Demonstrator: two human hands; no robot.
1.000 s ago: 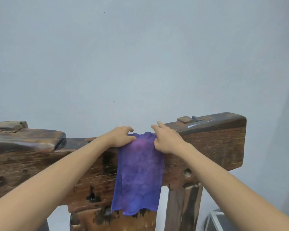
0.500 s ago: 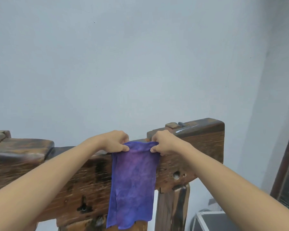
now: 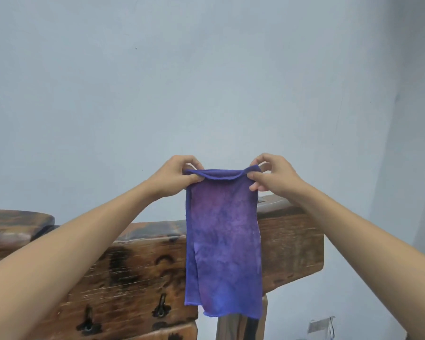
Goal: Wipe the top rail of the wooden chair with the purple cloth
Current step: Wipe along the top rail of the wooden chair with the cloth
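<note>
The purple cloth [image 3: 222,239] hangs in the air, lifted off the chair, folded at its top edge. My left hand [image 3: 176,174] pinches its top left corner and my right hand [image 3: 271,174] pinches its top right corner. Behind and below the cloth runs the wooden chair's top rail [image 3: 147,230], a thick, dark, worn beam; its right end [image 3: 290,231] shows past the cloth. The cloth hides the middle part of the rail.
A pale wall fills the background close behind the chair. A wooden upright post [image 3: 238,327] stands under the rail's right part. A small white object [image 3: 320,326] sits low at the right. A raised block of the rail [image 3: 17,222] lies at the left.
Both hands gripped the cloth's top corners and lifted it up off the rail. It was draped over the rail before; it hangs free in front of it now.
</note>
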